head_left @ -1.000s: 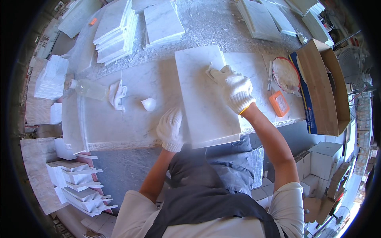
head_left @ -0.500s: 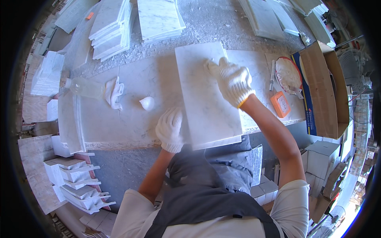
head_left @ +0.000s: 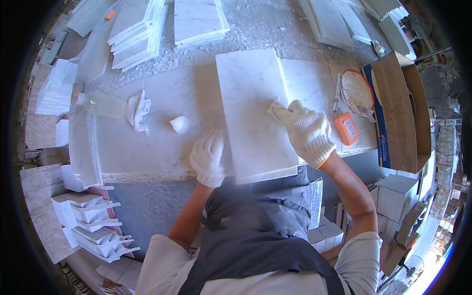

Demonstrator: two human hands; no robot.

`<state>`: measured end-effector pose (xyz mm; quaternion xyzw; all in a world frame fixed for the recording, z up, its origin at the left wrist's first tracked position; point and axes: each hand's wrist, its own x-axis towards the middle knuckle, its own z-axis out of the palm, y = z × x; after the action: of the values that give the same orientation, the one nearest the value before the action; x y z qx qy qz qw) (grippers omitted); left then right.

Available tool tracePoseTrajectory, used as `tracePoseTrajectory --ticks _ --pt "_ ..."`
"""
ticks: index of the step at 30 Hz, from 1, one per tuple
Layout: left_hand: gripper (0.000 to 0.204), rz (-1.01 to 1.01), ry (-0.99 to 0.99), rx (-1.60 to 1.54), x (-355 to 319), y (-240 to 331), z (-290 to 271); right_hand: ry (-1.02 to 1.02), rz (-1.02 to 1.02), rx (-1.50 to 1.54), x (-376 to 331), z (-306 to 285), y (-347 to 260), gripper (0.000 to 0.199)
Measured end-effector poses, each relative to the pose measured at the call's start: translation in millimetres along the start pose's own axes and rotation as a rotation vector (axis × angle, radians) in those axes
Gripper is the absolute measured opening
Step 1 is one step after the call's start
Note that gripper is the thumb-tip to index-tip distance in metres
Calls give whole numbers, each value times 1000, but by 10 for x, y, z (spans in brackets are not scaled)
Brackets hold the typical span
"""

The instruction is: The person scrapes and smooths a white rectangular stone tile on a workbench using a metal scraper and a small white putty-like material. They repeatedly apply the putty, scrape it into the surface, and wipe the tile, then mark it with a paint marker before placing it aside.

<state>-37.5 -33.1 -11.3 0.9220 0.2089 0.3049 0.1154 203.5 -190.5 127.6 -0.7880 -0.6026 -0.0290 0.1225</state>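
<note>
A pale grey-veined marble slab (head_left: 250, 113) lies on the bench in front of me, its near end jutting past the bench edge. Another slab shows beneath it along the right and near edges. My right hand (head_left: 309, 132), in a white knit glove, is closed over the slab's right side. A small pale piece pokes out at its fingertips, too indistinct to name. Beside the slab's left edge is my gloved left hand (head_left: 207, 158), fingers curled; whatever they grip is hidden. Left of that hand sits a small white rounded lump (head_left: 179, 124).
A crumpled white cloth (head_left: 138, 112) and clear bottle (head_left: 103, 105) lie left. On the right are an orange framed block (head_left: 346, 129), a slim tool (head_left: 337, 93), a red-rimmed round pad (head_left: 357, 91) and a cardboard box (head_left: 393, 110). Marble stacks (head_left: 199, 22) stand at the back.
My right hand has slid along the slab toward me and to the right. The left hand stays by the slab's left edge. The whole view has shifted slightly.
</note>
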Motion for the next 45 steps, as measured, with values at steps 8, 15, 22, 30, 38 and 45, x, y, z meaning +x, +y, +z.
tracePoseTrajectory --ticks 8,15,22,30,38,45 --pt "50 12 43 52 11 30 -31 81 18 -195 493 291 90 49" --pt "52 20 25 1 2 17 -10 -21 9 -52 132 108 -46 46" --pt "53 23 36 46 18 28 -31 -3 -29 -86 438 270 130 47" --pt "57 10 -1 27 34 37 -28 4 -100 -56 -250 7 -301 43" --pt "55 46 47 41 35 18 -6 -75 -57 -56 -199 29 -426 46" --pt "59 18 -16 53 47 49 -45 45 -65 -113 -44 132 -355 43"
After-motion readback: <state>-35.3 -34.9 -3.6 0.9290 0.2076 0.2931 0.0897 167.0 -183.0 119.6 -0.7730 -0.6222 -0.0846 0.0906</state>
